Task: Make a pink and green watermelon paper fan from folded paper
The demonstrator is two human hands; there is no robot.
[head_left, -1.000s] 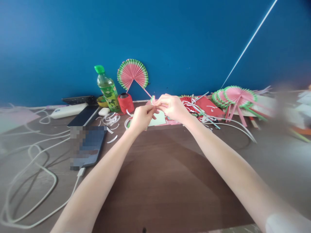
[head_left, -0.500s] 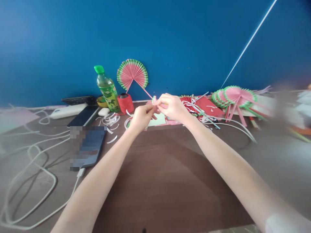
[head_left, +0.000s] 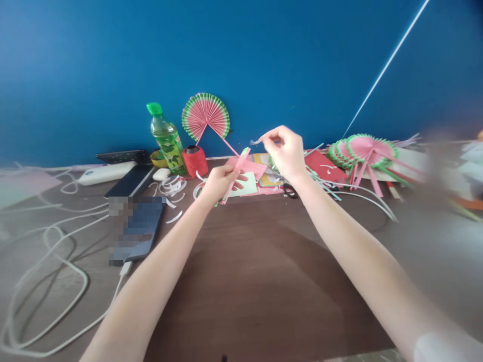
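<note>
My left hand (head_left: 218, 184) is closed on a narrow folded pink paper (head_left: 241, 160) with a green tip, which points up and to the right. Up and to the right of it, my right hand (head_left: 287, 153) pinches a thin, pale curled strip (head_left: 256, 142) between thumb and fingers, apart from the paper. Behind the left hand lie a pink pleated sheet (head_left: 257, 168) and a pale green paper (head_left: 247, 185). Black-handled scissors (head_left: 290, 191) are partly hidden below my right hand.
A round pink-and-green paper fan (head_left: 206, 113) leans on the blue wall. Beside it stand a green-capped bottle (head_left: 166, 141) and a red spool-like object (head_left: 195, 161). Finished-looking fans (head_left: 372, 149) pile up at right. Phones (head_left: 138, 229), white cables and paper scraps (head_left: 173, 186) lie at left.
The hands were together at the paper; my right hand has pulled away up and to the right with the thin strip. My left hand has stayed nearly in place, holding the folded paper.
</note>
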